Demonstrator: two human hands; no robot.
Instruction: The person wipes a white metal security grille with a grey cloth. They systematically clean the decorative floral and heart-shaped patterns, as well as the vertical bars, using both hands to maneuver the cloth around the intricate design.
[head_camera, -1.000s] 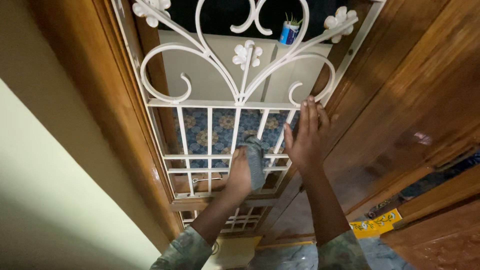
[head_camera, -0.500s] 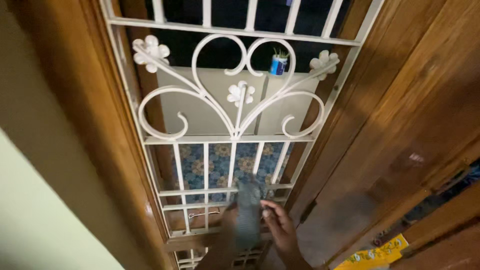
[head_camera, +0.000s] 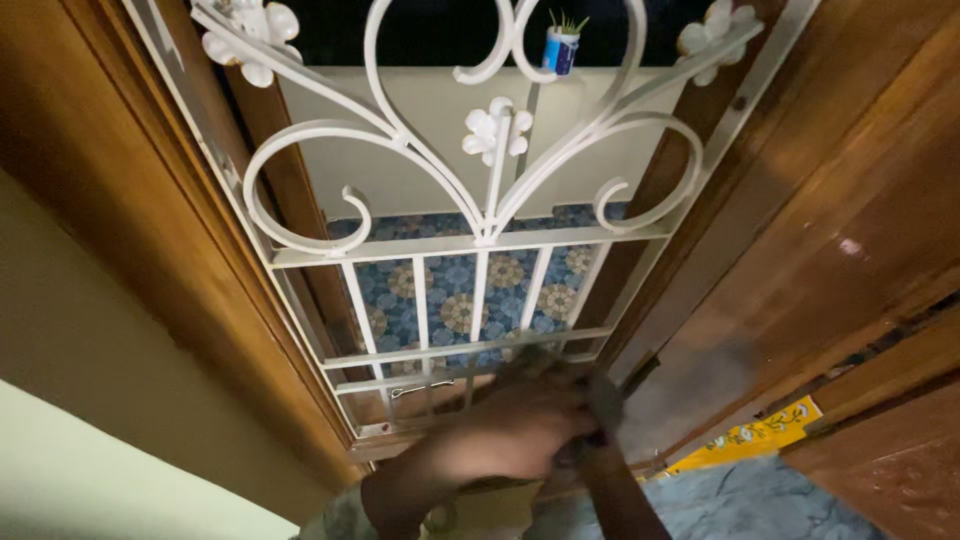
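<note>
Hands are bunching together low against the white metal grille (head_camera: 470, 250), all motion blur. The left hand (head_camera: 500, 440) is curling over something dark, likely a cloth (head_camera: 600, 395), but I can't tell how tight either grip is; the right hand (head_camera: 590, 455) is mostly tucked under it. Looks like the wiping is working along the bottom bars, just above the wooden frame (head_camera: 200, 260). Next pass probably needs the cloth pressing flat along a bar.

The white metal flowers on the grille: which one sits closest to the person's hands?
The middle flower, on the stem between the two scrolls. It sits lowest on the grille; the top-left flower and top-right flower are farther from the blurred hands.
</note>
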